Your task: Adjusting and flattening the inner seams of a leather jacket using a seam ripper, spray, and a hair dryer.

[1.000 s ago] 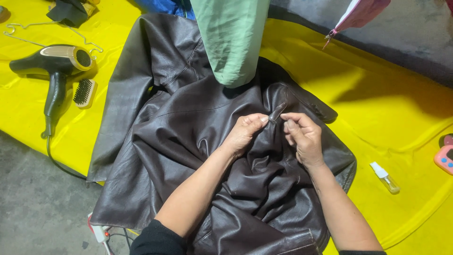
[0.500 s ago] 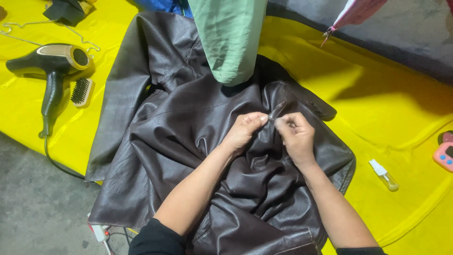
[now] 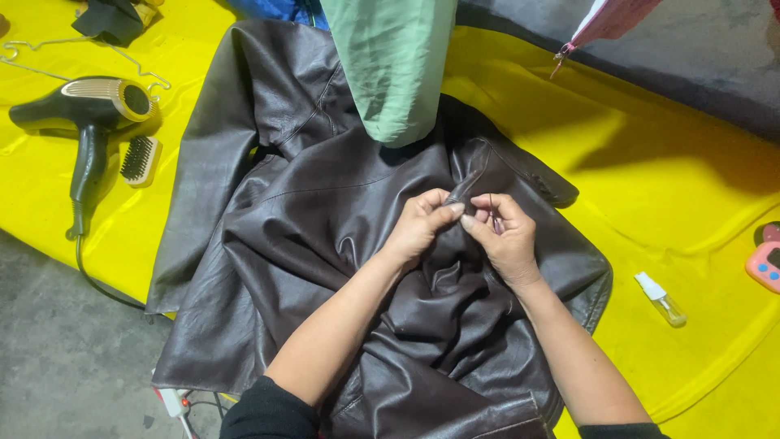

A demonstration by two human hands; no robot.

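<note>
A dark brown leather jacket [image 3: 325,268] lies spread over a yellow sheet [image 3: 650,195], one sleeve reaching toward the far left. My left hand [image 3: 422,223] pinches a raised fold of the leather near the jacket's middle. Just to its right, my right hand [image 3: 508,236] pinches the same fold, fingertips almost touching the left ones. A thin dark thing shows between the right fingers; I cannot tell what it is. A green cloth [image 3: 394,65] hangs down from above and covers the jacket's upper part.
On the sheet at the left lie a black hair dryer [image 3: 85,122], a small brush [image 3: 140,159] and a wire hanger [image 3: 49,53]. A small clear bottle [image 3: 662,299] and a pink gadget [image 3: 764,262] sit at the right. Grey floor [image 3: 65,358] borders the sheet.
Both hands have stayed pinched on the fold, edging slightly toward the left and closer together. The jacket itself has barely shifted.
</note>
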